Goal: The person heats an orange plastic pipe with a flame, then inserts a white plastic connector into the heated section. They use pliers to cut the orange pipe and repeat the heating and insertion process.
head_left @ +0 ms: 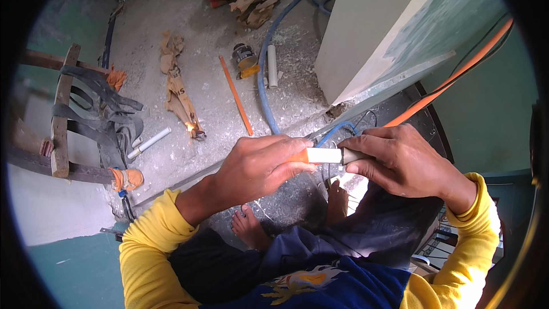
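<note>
My left hand (257, 166) is closed around the orange end of a short white pipe (324, 155), thumb and fingers pinching it from both sides. At the pipe's other end is a grey-brown tubular piece (353, 155), pinched between the thumb and fingers of my right hand (403, 160). Between the hands the pipe lies nearly level, and the two parts meet by a dark rim; whether one sits inside the other I cannot tell. A long orange pipe (452, 83) comes down from the upper right and passes out of sight behind my right hand.
Brown paper (180, 98) burns with a small flame on the dusty floor. Nearby lie an orange strip (235, 94), a can (244, 56), a white pipe (272, 66) and a blue hose (262, 74). A wall corner (354, 40) juts in; a wooden frame (61, 111) stands left.
</note>
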A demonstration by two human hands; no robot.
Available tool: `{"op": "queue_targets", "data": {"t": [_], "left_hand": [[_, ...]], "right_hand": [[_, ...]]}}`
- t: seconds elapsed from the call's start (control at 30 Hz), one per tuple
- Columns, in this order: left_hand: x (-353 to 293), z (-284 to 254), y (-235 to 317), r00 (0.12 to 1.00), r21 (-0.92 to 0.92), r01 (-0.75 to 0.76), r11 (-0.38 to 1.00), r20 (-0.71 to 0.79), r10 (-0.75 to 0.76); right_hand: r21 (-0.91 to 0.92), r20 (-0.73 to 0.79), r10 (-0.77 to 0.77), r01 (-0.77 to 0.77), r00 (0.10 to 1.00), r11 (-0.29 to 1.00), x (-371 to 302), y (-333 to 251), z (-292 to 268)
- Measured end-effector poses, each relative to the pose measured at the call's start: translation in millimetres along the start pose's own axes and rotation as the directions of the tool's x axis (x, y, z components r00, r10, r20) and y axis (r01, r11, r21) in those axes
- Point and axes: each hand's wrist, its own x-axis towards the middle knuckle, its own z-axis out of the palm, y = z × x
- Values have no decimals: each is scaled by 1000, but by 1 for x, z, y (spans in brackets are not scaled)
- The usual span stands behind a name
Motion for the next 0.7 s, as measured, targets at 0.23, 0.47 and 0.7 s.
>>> {"op": "queue_targets", "data": {"t": [0.23, 0.47, 0.7], "left_hand": [[1, 4, -2, 983, -15, 162, 987, 90, -160], [2, 4, 1, 967, -35, 219, 975, 143, -212], [8, -9, 2, 958, -98, 232, 968, 195, -209]], "right_hand": [[-390, -96, -158, 109, 983, 914, 7, -10, 8], [-587, -52, -221, 149, 974, 795, 4, -14, 20], [-594, -40, -228, 161, 973, 788, 2, -13, 19]]}}
